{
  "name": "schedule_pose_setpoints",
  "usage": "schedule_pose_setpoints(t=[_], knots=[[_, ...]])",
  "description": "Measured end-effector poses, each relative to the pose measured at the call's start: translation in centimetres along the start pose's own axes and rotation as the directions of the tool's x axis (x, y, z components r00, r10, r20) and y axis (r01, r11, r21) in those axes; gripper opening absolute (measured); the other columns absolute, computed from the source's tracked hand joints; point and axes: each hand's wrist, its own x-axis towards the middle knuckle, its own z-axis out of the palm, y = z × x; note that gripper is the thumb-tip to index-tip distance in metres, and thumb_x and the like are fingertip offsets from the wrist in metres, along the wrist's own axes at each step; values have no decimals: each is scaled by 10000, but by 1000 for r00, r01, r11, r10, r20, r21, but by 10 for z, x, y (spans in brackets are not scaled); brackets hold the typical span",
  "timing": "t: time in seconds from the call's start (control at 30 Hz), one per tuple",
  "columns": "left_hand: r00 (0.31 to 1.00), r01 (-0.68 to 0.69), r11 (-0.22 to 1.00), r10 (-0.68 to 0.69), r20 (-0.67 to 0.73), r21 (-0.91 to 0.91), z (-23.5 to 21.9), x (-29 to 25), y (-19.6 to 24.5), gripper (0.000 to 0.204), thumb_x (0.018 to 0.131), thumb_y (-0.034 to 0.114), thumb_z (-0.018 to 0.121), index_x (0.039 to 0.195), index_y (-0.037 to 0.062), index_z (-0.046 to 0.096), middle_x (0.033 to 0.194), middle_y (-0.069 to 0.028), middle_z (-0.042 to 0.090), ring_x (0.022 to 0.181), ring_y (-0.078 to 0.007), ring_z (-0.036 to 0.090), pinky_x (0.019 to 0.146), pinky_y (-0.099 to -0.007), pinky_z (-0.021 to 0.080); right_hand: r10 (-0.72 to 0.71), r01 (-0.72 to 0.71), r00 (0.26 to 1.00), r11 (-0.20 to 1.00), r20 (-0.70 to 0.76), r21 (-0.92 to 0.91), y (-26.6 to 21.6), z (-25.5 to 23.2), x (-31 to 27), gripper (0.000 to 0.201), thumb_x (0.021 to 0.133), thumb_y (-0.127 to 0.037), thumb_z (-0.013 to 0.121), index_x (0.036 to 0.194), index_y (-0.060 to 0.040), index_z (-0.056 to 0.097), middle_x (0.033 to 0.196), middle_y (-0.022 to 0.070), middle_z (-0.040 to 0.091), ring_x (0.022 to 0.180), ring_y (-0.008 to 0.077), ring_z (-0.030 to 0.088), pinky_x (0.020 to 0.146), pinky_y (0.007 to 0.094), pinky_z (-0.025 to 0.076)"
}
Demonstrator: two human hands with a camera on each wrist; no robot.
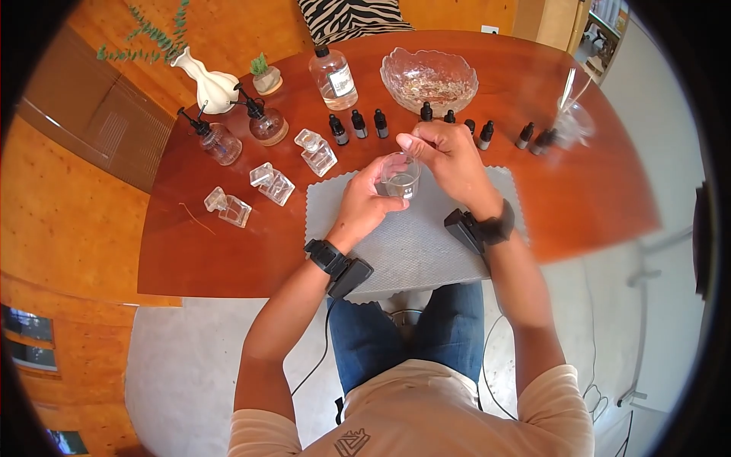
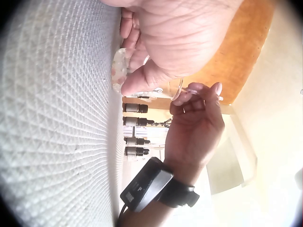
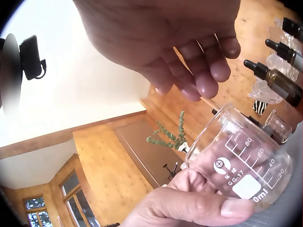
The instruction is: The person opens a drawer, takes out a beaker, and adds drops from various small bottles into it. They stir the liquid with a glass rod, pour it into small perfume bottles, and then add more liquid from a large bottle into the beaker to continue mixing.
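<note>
A small glass beaker [image 3: 251,165] with white volume marks stands tilted in the right wrist view, over the grey textured mat [image 1: 365,251]. My left hand [image 1: 364,199] grips it around the side, thumb across the front near the base. A little clear liquid seems to lie at its bottom. Above the rim, my right hand [image 1: 451,164] pinches a thin clear rod [image 2: 193,91] between thumb and fingers. The rod's lower end points into the beaker mouth; much of it is hidden by the fingers.
Black-capped dropper bottles [image 1: 359,123] line up behind the mat, near a glass bowl [image 1: 429,82] and a large bottle [image 1: 333,80]. Square glass perfume bottles [image 1: 316,154] stand at left, with pump bottles [image 1: 266,124] and a white vase [image 1: 213,87] beyond. A diffuser [image 1: 571,122] stands far right.
</note>
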Motion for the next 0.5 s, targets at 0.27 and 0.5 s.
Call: schedule_pose_setpoints(t=[0.27, 0.5], knots=[[1000, -6, 1000, 6, 3, -12, 0, 1, -4, 752, 696, -34, 788, 1412, -6, 560, 1345, -127, 661, 1294, -220, 598, 1089, -358, 462, -2, 2, 1000, 1000, 10, -12, 2, -1, 0, 417, 981, -236, 699, 706, 44, 559, 577, 157, 431, 557, 249, 335, 517, 392, 338], [1000, -6, 1000, 6, -1, -11, 0, 2, -6, 757, 696, -31, 792, 1416, -7, 558, 1333, -133, 669, 1290, -227, 603, 1081, -358, 470, 16, -16, 1000, 1000, 2, -15, 3, -1, 0, 409, 974, -244, 710, 719, 47, 580, 568, 154, 452, 550, 248, 327, 510, 395, 340]])
